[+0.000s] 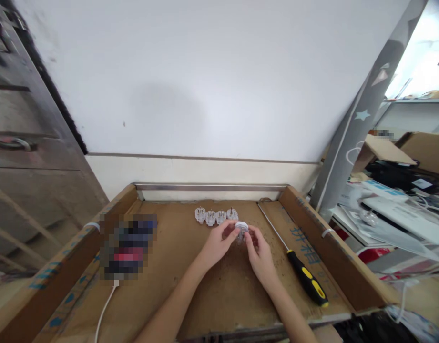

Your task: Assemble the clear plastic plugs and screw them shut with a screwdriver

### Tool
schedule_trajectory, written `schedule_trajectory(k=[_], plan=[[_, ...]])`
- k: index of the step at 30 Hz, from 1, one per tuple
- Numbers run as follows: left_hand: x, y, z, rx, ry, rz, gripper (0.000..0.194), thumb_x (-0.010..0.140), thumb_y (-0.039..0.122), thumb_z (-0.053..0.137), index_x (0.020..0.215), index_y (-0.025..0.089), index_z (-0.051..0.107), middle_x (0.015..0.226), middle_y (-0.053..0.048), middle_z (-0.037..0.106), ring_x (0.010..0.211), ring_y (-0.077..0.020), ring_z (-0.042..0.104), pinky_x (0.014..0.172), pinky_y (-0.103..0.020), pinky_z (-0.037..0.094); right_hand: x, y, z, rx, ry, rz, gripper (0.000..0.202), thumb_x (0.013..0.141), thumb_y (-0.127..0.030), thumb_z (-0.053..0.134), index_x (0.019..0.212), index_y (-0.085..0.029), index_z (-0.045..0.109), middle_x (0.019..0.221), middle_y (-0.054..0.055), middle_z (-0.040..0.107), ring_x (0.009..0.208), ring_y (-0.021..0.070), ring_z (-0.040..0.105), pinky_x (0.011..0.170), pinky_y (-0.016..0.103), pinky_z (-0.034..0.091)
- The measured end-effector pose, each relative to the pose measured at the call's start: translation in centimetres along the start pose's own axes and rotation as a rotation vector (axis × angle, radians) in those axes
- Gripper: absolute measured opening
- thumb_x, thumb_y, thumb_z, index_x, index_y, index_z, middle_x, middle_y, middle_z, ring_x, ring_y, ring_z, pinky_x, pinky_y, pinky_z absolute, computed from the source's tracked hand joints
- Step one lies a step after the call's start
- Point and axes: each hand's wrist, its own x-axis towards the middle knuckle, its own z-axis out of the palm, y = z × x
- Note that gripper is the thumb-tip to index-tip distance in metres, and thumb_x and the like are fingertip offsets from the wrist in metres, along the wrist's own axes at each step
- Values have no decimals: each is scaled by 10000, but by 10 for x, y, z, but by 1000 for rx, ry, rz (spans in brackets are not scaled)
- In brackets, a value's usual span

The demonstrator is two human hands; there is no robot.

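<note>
Both hands pinch one clear plug-like piece over the table

At your far left, a device (128,247), pixelated past recognition, lies on the cardboard-lined table (176,252), a white cable (104,307) running from its near end; set to the side, it seems placed to leave your middle space free. Next, four clear plug-like pieces (210,217) stand in a row, pins up, probably lined up to be easy to see and reach. Just to their right and nearer you, your left hand (219,242) curls in, thumb and fingers pinching the held piece (241,229). Its white disc faces up, its clear body below. Your right hand (258,250) pinches its other side; gripping from both sides likely steadies so small a part. Farther right, well within reach, lies a long screwdriver (307,278), its black-and-yellow handle towards you, presumably for easy pickup.
</note>
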Motion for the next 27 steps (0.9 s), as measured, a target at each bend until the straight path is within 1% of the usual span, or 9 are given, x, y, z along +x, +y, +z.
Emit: schedule_trajectory(k=[3,7,12,16,18,21,23,25,27], plan=[[0,6,-1,39,-5,-16,300,875,428,498,984,173,612,932,-51,658,857,-178,600,794,-287,472,0,-4,0,-22,5,7,359,895,-445,414,1091,-166,529,930,67,632,822,159,597,711,247,463],[-3,12,-2,51,-41,-42,301,873,430,501,962,171,625,874,-41,653,815,-171,590,754,-268,462,0,-6,-1,-36,-16,11,318,902,-452,400,948,-171,542,819,33,613,709,128,566,662,223,436],[-5,12,0,-11,-46,-70,320,866,431,517,1036,175,609,940,-49,656,865,-173,595,788,-272,461,-2,-6,-1,-53,-33,26,316,911,-461,377,904,-179,519,753,6,573,654,108,524,617,204,403],[-6,13,-1,25,-45,-51,302,877,432,499,918,159,620,852,-43,653,806,-167,594,762,-268,463,-2,-6,1,-88,-66,21,367,919,-465,346,769,-179,522,664,-6,536,605,105,491,572,204,366],[-7,15,-1,35,-29,-50,305,875,433,503,900,154,623,830,-46,651,785,-167,593,749,-271,467,-2,-4,2,-98,-71,8,394,919,-471,338,714,-180,507,630,-9,516,581,107,473,554,209,352],[-7,16,0,-30,-34,-70,316,866,418,523,1036,165,604,932,-65,659,864,-178,605,791,-289,480,-2,-1,2,-104,-30,5,397,920,-481,319,721,-186,494,629,-8,502,586,115,466,553,216,351],[-8,16,2,-67,-74,-61,360,843,380,571,1145,185,558,1038,-74,651,940,-187,603,845,-309,479,-1,0,1,-111,17,15,398,926,-483,290,733,-191,480,645,-3,500,603,122,470,561,221,355],[-8,15,2,-58,-100,-36,380,813,325,616,1162,193,546,1062,-72,648,955,-189,603,872,-326,477,-1,1,0,-120,47,24,388,929,-478,283,748,-193,473,672,2,510,624,126,477,578,225,363],[-8,15,2,-26,-96,-22,343,797,279,628,1122,187,566,1010,-63,658,923,-185,608,866,-332,480,-1,0,-1,-126,45,25,365,927,-471,305,764,-194,479,686,1,521,633,125,483,587,224,368]])
